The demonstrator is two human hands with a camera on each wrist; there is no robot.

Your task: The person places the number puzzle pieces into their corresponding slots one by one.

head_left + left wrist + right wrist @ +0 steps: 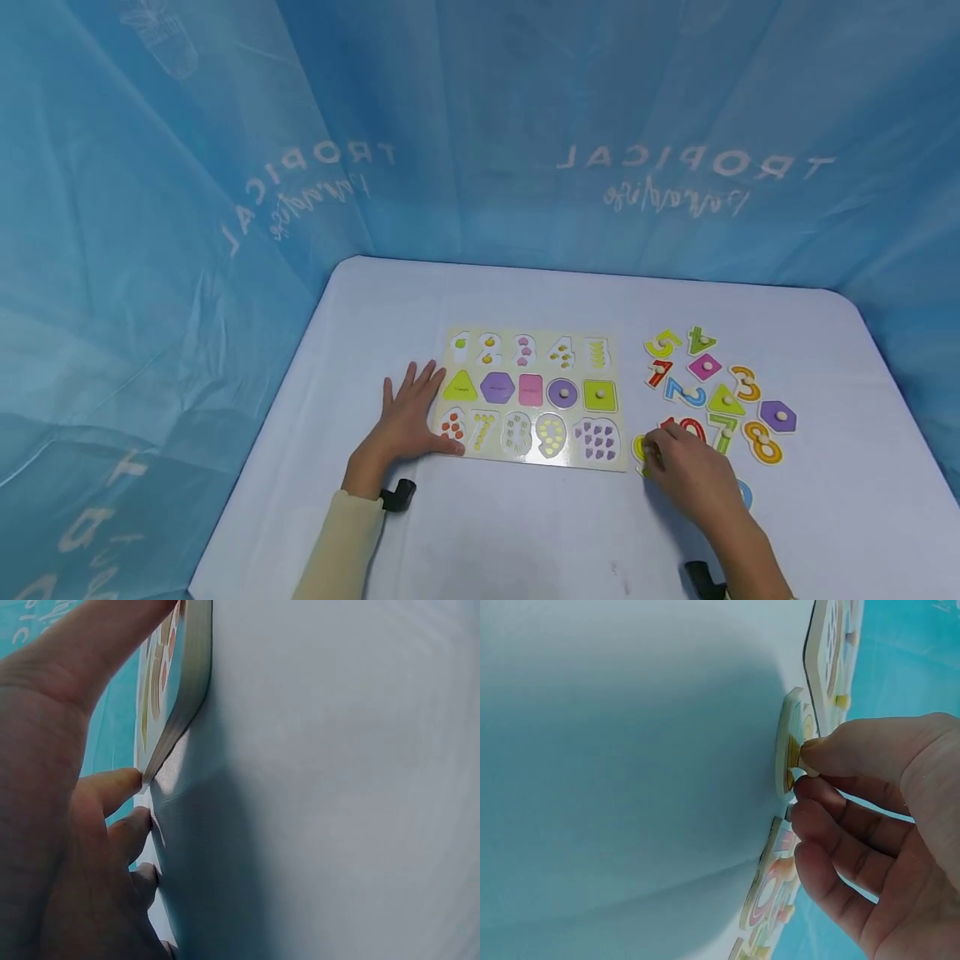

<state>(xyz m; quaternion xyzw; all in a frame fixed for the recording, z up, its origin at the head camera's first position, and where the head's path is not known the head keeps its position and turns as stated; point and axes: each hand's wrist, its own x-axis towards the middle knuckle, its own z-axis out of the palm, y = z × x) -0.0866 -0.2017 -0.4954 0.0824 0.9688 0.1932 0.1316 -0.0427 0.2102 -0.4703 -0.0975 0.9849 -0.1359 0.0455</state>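
A pale wooden peg puzzle board (507, 450) lies on the white table, printed with numbers and shapes. My left hand (408, 423) rests at its left side, fingers spread and straight, thumb over the lower left corner. In the left wrist view the thumb crosses the board's edge (196, 671). Beside the board's lower right corner, my right hand (693, 475) pinches a yellow-green number puzzle piece (793, 746) between thumb and fingertips. That piece (639, 448) is partly hidden by the hand. A purple circle piece (552, 395) and a green square piece (606, 406) sit in the board's middle row.
Several loose knobbed pieces lie right of the board, among them a blue 2 (693, 397), a purple hexagon (777, 425), an orange 8 (762, 442) and a green triangle (725, 407). A red 10 (693, 427) is partly behind the right hand. Blue curtains (480, 208) surround the table.
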